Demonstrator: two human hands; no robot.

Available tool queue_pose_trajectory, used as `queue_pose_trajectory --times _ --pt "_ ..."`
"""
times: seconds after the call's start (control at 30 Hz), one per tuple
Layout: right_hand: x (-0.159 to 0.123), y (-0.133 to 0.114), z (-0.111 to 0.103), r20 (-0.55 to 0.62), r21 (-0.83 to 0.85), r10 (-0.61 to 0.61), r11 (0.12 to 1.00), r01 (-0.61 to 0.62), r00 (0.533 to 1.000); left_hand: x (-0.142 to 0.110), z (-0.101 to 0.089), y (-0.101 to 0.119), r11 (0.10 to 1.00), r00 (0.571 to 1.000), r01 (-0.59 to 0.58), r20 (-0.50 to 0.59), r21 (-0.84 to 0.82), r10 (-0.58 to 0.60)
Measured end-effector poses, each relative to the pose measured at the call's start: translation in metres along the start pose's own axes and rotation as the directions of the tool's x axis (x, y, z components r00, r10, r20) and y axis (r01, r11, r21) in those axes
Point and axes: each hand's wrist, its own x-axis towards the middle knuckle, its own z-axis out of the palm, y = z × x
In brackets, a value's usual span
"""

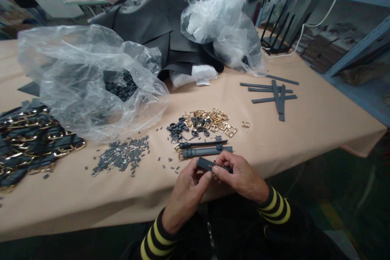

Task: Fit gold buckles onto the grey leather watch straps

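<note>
My left hand (185,191) is closed on the left end of a short dark leather strap (204,164), held between thumb and fingers just over the table's front edge. My right hand (243,176) pinches the same strap farther right, where a little gold metal shows by the thumb; most of that part is hidden by the fingers. Just beyond lie two dark straps with gold buckles (207,151), side by side. Behind them is a pile of gold buckles (215,118), with dark leather loops (179,128) mixed in on its left.
Small dark pieces (122,156) are heaped left of my hands. Finished-looking buckled straps (33,142) pile up at far left. An open clear plastic bag (91,77) holds dark loops. Flat dark strips (274,97) lie at right, near a black router (276,44).
</note>
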Motion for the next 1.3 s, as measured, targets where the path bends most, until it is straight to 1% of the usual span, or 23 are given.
queue_pose_trajectory --times 0.07,0.1,0.17,0.23,0.27,0.33,0.37,0.4,0.53,0.63,0.73,0.87,1.0,1.17,1.23,1.3 --pt "0.0 -0.003 0.0 0.003 -0.04 -0.002 0.999 0.003 1.0 -0.002 -0.003 -0.002 0.997 0.998 0.021 0.061 -0.079 -0.017" --pt "-0.001 -0.004 0.001 -0.003 -0.046 -0.007 0.999 0.007 1.0 -0.002 -0.005 -0.005 0.99 0.997 0.047 0.063 -0.134 -0.039" --pt "-0.001 -0.008 0.005 -0.054 -0.092 -0.04 0.995 0.035 0.998 -0.001 -0.005 -0.01 0.966 0.995 0.104 0.025 -0.237 -0.101" --pt "-0.002 -0.01 0.008 -0.108 -0.214 -0.12 0.972 0.094 0.987 0.001 -0.004 -0.014 0.944 0.987 0.151 -0.003 -0.295 -0.159" --pt "-0.003 -0.011 0.009 -0.108 -0.28 -0.17 0.951 0.134 0.98 0.002 -0.003 -0.015 0.936 0.984 0.163 -0.012 -0.312 -0.175" --pt "-0.003 -0.01 0.011 -0.068 -0.361 -0.249 0.909 0.209 0.966 0.003 -0.001 -0.014 0.921 0.98 0.176 -0.022 -0.346 -0.196" --pt "-0.004 -0.01 0.011 -0.05 -0.374 -0.267 0.899 0.23 0.962 0.003 -0.001 -0.013 0.912 0.979 0.181 -0.024 -0.368 -0.203" --pt "-0.004 -0.009 0.011 -0.048 -0.378 -0.271 0.896 0.233 0.961 0.003 0.0 -0.013 0.902 0.978 0.181 -0.024 -0.392 -0.207" --pt "-0.004 -0.008 0.01 -0.097 -0.389 -0.232 0.904 0.177 0.968 0.002 0.001 -0.011 0.878 0.979 0.178 -0.009 -0.445 -0.203" --pt "-0.004 -0.009 0.009 -0.087 -0.404 -0.217 0.9 0.165 0.972 0.002 0.001 -0.012 0.872 0.979 0.174 -0.013 -0.457 -0.202" --pt "-0.004 -0.011 0.007 -0.074 -0.406 -0.205 0.9 0.159 0.976 0.002 0.002 -0.015 0.868 0.977 0.166 -0.043 -0.468 -0.21" --pt "-0.004 -0.012 0.005 -0.075 -0.365 -0.174 0.921 0.135 0.982 0.001 0.002 -0.018 0.9 0.98 0.14 -0.07 -0.412 -0.185" --pt "-0.003 -0.013 0.003 -0.074 -0.374 -0.136 0.922 0.099 0.988 0.001 0.0 -0.02 0.963 0.988 0.085 -0.103 -0.257 -0.114" --pt "-0.003 -0.015 0.003 -0.082 -0.366 -0.087 0.929 0.051 0.993 0.001 0.002 -0.017 0.989 0.988 0.093 -0.114 -0.111 -0.105" --pt "-0.003 -0.014 0.005 -0.092 -0.341 -0.082 0.939 0.046 0.992 0.001 0.003 -0.015 0.997 0.986 0.071 -0.148 -0.03 -0.074" --pt "-0.003 -0.012 0.006 -0.097 -0.289 -0.079 0.956 0.048 0.992 0.0 0.005 -0.014 0.996 0.976 0.017 -0.217 0.084 0.002"
